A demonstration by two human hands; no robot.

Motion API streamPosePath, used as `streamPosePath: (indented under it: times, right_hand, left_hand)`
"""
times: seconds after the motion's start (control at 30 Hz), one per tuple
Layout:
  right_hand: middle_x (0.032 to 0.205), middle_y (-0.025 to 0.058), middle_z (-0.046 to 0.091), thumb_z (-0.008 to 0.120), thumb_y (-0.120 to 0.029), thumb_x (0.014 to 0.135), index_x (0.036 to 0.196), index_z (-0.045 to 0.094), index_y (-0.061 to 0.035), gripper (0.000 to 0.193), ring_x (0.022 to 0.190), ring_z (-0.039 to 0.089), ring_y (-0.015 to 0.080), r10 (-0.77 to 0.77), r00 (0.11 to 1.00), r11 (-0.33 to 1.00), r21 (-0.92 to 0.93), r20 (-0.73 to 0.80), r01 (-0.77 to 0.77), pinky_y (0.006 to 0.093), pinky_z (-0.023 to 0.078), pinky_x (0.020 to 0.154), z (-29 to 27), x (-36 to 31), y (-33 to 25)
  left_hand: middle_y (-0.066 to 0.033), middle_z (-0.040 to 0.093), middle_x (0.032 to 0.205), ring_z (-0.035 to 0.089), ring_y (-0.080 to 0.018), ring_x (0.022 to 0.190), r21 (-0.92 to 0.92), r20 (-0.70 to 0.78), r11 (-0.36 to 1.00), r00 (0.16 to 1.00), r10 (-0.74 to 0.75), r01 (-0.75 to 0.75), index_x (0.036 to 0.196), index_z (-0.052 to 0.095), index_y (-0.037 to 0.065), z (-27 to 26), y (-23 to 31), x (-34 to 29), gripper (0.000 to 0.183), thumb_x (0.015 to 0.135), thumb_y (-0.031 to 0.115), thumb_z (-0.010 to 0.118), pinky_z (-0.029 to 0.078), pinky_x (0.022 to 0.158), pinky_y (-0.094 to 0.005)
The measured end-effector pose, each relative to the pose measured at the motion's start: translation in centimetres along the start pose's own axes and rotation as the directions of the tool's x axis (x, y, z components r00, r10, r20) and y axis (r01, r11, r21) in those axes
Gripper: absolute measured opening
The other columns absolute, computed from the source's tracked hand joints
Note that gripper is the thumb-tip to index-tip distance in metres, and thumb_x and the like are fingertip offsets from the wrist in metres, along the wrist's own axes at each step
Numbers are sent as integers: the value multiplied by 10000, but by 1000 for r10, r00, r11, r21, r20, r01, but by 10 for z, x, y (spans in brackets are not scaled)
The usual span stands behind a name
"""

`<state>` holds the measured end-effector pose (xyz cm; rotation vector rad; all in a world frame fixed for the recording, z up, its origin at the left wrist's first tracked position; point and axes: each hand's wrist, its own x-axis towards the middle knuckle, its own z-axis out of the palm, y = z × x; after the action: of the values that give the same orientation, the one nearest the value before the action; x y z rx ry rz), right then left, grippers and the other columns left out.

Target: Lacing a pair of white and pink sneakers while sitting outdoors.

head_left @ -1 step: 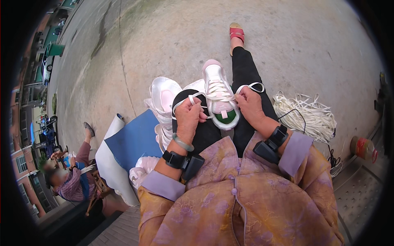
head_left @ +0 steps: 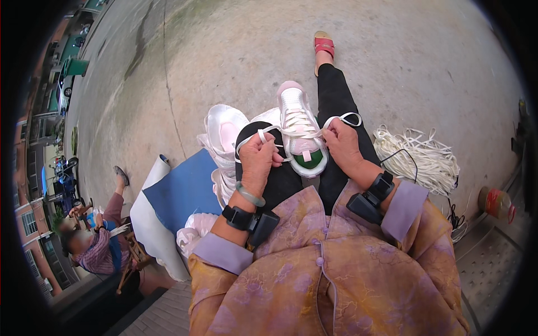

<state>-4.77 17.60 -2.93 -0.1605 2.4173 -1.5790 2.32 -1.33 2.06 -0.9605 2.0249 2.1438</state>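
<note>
My left hand (head_left: 259,159) and right hand (head_left: 343,147) each pinch flat white lace (head_left: 300,134) beside the shoe (head_left: 295,147) between my knees (head_left: 250,129)
If I tug unevenly, the ribbon-like lace could twist or slip and the shoe might tip; its toe (head_left: 289,85) is rounded and pink, its heel lining (head_left: 309,159) dark green

The pink-and-white, synthetic-looking sneaker (head_left: 295,144) beside my left hand (head_left: 259,158) has a slight sheen; right of my right hand (head_left: 343,147), long flat white cloth laces (head_left: 421,162) look matt.
</note>
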Motion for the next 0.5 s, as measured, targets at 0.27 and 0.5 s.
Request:
streamPosePath:
  times: [0.27,0.5]
  right_hand:
    - [729,186,575,547,-143,804,789,507,-13,137,710,572,381,-155,988,955,-253,12,153,453,436,634,-6,-2,-7]
    - [661,169,535,562,-119,796,765,494,-14,129,633,552,357,-209,977,956,-220,-51,193,422,418,560,-2,-1,-4]
  left_hand:
    - [-37,552,645,552,-85,460,-39,-37,998,998,46,-47,888,565,1,2,-1,-2,81,863,74,538,450,384,-196]
    - [-39,554,644,553,-89,461,-15,-47,999,998,39,-40,881,563,-1,2,-1,-2,76,861,63,527,452,384,-198]
